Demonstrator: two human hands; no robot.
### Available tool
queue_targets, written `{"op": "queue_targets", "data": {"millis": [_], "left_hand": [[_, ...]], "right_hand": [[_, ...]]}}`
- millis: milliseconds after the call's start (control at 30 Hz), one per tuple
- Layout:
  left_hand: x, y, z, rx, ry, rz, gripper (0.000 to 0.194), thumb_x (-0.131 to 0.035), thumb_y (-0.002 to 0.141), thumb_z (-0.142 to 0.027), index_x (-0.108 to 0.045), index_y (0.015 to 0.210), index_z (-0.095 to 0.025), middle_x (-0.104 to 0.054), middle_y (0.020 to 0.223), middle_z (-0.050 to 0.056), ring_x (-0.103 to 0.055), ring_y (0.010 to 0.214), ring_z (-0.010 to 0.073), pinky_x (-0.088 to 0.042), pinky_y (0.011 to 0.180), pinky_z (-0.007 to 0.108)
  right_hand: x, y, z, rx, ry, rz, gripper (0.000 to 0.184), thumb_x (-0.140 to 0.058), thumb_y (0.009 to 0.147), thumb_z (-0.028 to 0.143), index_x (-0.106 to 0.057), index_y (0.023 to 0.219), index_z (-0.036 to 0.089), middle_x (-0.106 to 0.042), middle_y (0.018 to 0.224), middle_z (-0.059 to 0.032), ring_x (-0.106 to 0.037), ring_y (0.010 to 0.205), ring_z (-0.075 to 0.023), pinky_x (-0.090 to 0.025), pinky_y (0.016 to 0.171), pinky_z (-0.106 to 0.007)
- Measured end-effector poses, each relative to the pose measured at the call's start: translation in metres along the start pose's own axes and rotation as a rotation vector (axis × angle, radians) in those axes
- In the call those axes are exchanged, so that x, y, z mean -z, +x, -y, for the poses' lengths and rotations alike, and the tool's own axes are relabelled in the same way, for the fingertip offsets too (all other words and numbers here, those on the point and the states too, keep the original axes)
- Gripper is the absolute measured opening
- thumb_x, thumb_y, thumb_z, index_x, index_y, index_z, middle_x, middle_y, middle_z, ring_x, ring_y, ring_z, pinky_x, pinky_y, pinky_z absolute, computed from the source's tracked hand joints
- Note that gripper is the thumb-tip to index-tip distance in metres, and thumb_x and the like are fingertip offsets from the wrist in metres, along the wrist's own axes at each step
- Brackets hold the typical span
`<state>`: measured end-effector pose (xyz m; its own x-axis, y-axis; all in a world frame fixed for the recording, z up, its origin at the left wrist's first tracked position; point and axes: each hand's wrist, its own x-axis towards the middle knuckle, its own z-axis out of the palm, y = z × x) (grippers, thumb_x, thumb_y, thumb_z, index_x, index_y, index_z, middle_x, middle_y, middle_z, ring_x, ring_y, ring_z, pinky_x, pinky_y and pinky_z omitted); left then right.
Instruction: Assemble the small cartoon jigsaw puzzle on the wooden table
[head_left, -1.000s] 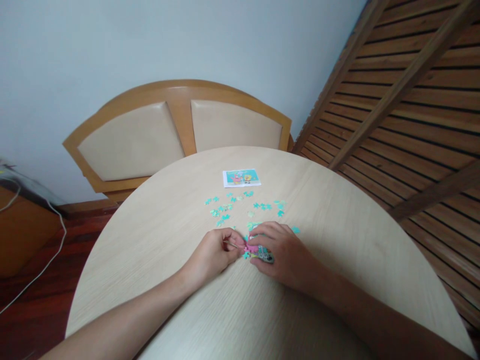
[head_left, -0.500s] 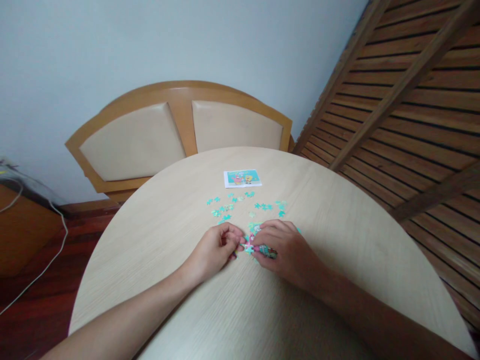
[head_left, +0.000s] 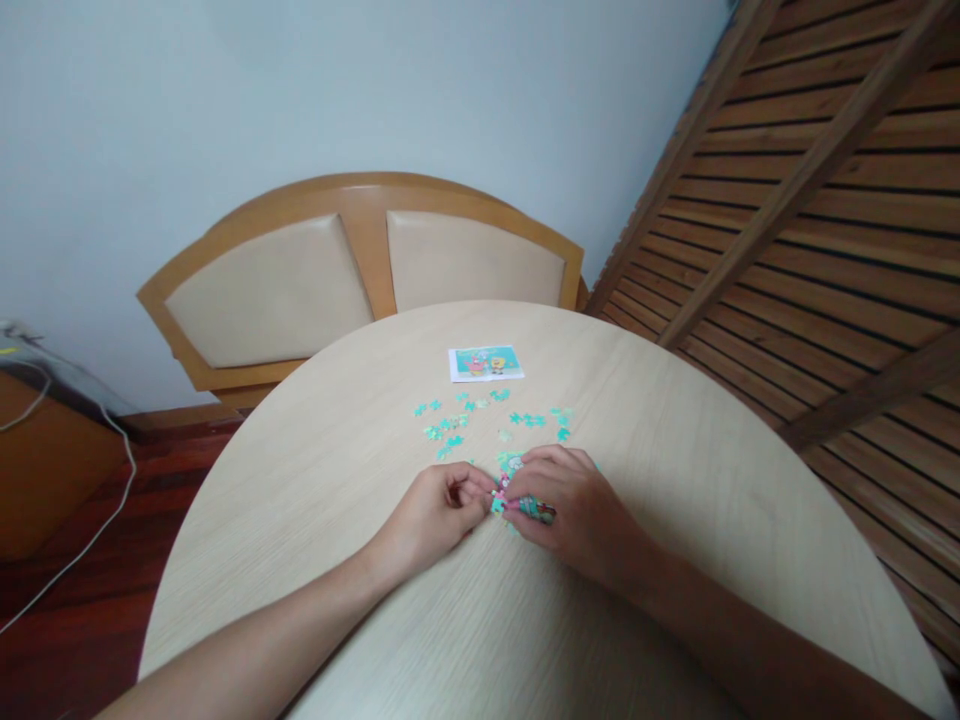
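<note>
My left hand point(head_left: 435, 512) rests on the round pale wooden table point(head_left: 337, 480), its fingers curled and pinched on a small puzzle piece at the edge of a joined puzzle cluster point(head_left: 525, 505). My right hand point(head_left: 574, 505) lies over that pink and teal cluster, fingers bent and pressing on it. Most of the cluster is hidden under the right hand. Several loose teal puzzle pieces point(head_left: 450, 425) are scattered just beyond both hands.
A small reference picture card point(head_left: 485, 363) lies farther back on the table. A wooden chair with beige padded back point(head_left: 360, 270) stands behind the table. Slatted wooden panels point(head_left: 825, 200) fill the right side. A cable point(head_left: 90, 530) runs over the red floor at the left.
Both hands have stayed at the cluster with small finger shifts; the left fingertips have closed in against the cluster's left edge. The view has tilted slightly.
</note>
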<state>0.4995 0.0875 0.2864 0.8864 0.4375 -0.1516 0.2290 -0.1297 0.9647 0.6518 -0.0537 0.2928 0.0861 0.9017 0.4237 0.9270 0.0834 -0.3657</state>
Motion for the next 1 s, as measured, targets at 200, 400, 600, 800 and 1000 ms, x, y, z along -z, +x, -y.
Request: {"op": "queue_targets", "data": {"millis": [200,400,600,800,1000], "left_hand": [[0.001,0.001,0.003,-0.065,0.033,0.029,0.017,-0.063,0.080,-0.026,-0.074,0.086,-0.015,-0.070,0.074,0.003,-0.056,0.063,0.0121,-0.042,0.060,0.021],[0.003,0.002,0.005,-0.124,0.063,0.034,0.020,-0.061,0.084,-0.031,-0.071,0.088,-0.014,-0.069,0.076,0.004,-0.058,0.068,0.0139,-0.044,0.065,0.024],[0.002,0.002,0.004,-0.172,0.092,-0.014,0.017,-0.059,0.086,-0.031,-0.065,0.087,-0.014,-0.061,0.073,0.001,-0.053,0.067,0.0129,-0.041,0.062,0.023],[-0.001,0.006,0.008,-0.189,0.033,-0.049,0.022,-0.061,0.087,-0.036,-0.063,0.092,-0.015,-0.062,0.078,0.002,-0.055,0.071,0.0138,-0.043,0.066,0.024],[-0.002,0.010,0.007,-0.202,0.006,-0.048,0.025,-0.061,0.088,-0.038,-0.063,0.090,-0.014,-0.062,0.077,0.003,-0.053,0.069,0.0131,-0.043,0.066,0.024]], "right_hand": [[0.002,0.000,0.001,-0.009,0.017,-0.020,0.008,-0.075,0.085,0.026,-0.068,0.089,0.023,-0.074,0.091,-0.0013,-0.063,0.099,-0.0228,-0.039,0.088,-0.037],[-0.001,0.000,-0.002,0.008,0.020,0.004,0.014,-0.073,0.088,0.027,-0.071,0.102,0.027,-0.075,0.096,-0.0014,-0.062,0.101,-0.0225,-0.038,0.090,-0.038],[-0.006,-0.001,-0.006,0.052,0.044,-0.043,0.013,-0.075,0.086,0.022,-0.073,0.098,0.025,-0.075,0.091,-0.0005,-0.064,0.094,-0.0215,-0.039,0.085,-0.037],[-0.011,0.002,-0.009,0.023,0.092,-0.081,0.017,-0.081,0.081,0.020,-0.071,0.095,0.022,-0.075,0.086,-0.0009,-0.066,0.090,-0.0211,-0.043,0.083,-0.036],[-0.018,0.004,-0.012,-0.111,0.206,-0.113,0.010,-0.079,0.081,0.018,-0.071,0.086,0.023,-0.075,0.085,0.0006,-0.068,0.085,-0.0189,-0.047,0.081,-0.034]]}}
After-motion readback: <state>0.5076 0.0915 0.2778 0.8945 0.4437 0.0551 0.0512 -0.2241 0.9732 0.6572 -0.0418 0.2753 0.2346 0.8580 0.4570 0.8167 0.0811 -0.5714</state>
